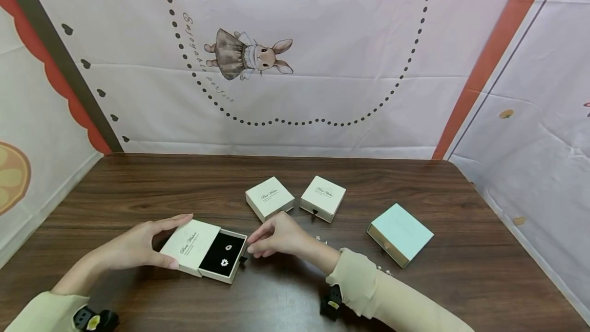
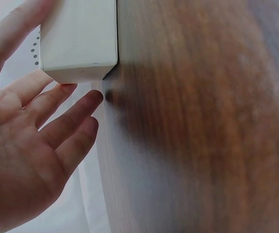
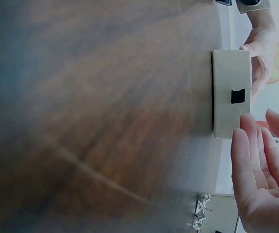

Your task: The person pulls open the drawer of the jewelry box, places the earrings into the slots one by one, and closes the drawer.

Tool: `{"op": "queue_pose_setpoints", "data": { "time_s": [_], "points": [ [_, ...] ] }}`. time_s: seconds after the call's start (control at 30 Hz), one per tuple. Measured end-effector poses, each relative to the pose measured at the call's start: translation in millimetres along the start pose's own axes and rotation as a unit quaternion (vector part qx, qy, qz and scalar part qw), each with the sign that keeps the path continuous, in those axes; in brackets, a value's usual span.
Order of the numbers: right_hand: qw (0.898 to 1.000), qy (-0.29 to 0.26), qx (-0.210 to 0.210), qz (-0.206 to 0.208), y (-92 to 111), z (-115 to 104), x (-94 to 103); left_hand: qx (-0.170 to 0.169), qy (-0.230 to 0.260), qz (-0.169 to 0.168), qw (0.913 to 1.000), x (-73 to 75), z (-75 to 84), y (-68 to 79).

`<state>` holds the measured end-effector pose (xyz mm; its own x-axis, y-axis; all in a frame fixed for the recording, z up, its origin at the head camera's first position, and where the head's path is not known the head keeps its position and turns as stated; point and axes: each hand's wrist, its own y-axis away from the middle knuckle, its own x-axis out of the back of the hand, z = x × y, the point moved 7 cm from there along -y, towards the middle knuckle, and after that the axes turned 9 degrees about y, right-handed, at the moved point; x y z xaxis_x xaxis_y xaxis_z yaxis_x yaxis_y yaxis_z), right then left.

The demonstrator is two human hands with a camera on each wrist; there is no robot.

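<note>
A cream gift box (image 1: pixel 190 247) with printed script lies on the table at left, its drawer (image 1: pixel 217 275) slid partway out to the right. Two small silver flower-like earrings (image 1: pixel 224 262) sit on the black pad (image 1: pixel 213 256) inside. My left hand (image 1: pixel 133 247) holds the box's outer sleeve, thumb on the near side and fingers at the far side. At the drawer's front end is my right hand (image 1: pixel 281 234), fingertips right at its upper edge and the thumb apart in the right wrist view. A black ribbon tab (image 3: pixel 237 96) shows on the drawer front.
Two closed cream boxes (image 1: pixel 270 196) (image 1: pixel 324 196) stand behind my right hand. Farther right is a mint-green box (image 1: pixel 402 234). Small silver jewelry pieces (image 1: pixel 319 239) lie on the brown table (image 1: pixel 184 183) by my right forearm. Printed cloth (image 1: pixel 322 55) hangs along the back.
</note>
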<state>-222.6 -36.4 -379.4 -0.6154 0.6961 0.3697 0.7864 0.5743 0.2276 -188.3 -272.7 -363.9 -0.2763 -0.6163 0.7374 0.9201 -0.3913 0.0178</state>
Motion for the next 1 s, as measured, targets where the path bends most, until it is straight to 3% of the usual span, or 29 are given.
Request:
{"op": "queue_pose_setpoints", "data": {
  "time_s": [0.33, 1.0],
  "points": [
    [1.000, -0.011, -0.009, -0.010, 1, 4, -3.3, 0.002, 0.033, -0.004, 0.9995, -0.6, -1.1, -0.5],
    [0.998, 0.029, -0.036, 0.031, -8, 8, -8.6, -0.006, 0.009, 0.002, 0.9999, 0.7, -1.3, -1.4]
  ]
}}
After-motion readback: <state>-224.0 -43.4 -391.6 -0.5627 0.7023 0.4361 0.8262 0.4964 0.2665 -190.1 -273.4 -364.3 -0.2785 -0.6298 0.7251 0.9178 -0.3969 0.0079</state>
